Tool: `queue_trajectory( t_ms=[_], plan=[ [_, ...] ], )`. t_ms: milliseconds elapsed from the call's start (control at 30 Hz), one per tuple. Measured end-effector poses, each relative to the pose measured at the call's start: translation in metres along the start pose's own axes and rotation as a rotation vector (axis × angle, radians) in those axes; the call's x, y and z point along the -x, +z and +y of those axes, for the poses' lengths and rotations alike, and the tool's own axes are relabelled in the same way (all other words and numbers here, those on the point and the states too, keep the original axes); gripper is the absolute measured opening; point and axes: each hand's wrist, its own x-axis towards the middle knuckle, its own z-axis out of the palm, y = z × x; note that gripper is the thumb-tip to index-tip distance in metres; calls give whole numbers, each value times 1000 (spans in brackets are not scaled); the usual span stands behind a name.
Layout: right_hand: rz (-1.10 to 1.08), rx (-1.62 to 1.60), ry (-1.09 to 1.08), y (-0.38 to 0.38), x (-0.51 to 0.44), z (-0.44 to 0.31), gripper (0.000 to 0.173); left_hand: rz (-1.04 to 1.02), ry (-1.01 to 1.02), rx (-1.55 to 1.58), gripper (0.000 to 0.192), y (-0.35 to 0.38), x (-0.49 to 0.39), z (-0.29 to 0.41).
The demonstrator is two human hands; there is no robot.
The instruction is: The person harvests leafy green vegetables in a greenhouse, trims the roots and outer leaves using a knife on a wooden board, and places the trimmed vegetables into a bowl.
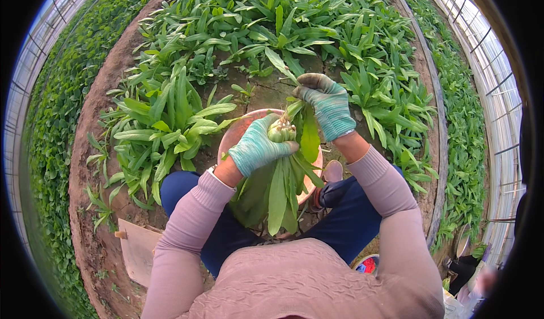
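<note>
My left hand, in a teal knit glove, grips a bunch of long-leaved greens. The pale cut stem end points up and away from me, while the leaves hang down between my knees. Just beyond the stems, my gloved right hand has its thumb and fingers pinched on a single narrow leaf. Its glove is soiled brown at the fingertips. Under the bunch stands a round pinkish basin, whose inside is largely hidden by the leaves and my left hand.
Rows of leafy plants grow ahead and on both sides. A flat board-like panel lies at left. Near my right hip is a container with red and blue contents. Another person's dark-clothed leg shows at lower right.
</note>
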Motion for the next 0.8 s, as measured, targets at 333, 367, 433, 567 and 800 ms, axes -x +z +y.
queue_trajectory(
  t_ms=[333,367,433,567,800],
  plan=[
    [173,-32,40,-23,-18,-16,13,21,10,16,60,-7,2,-11],
    [184,-29,25,-26,-20,-15,14,27,0,2,60,-10,4,-11],
    [157,223,20,-33,-26,1,12,20,0,47,58,-18,7,-6],
    [-117,924,-71,-42,-21,66,16,36,26,131,52,-32,15,7],
    [-279,1399,-317,-56,-23,99,32,111,81,65,44,-47,28,19]
  ],
)
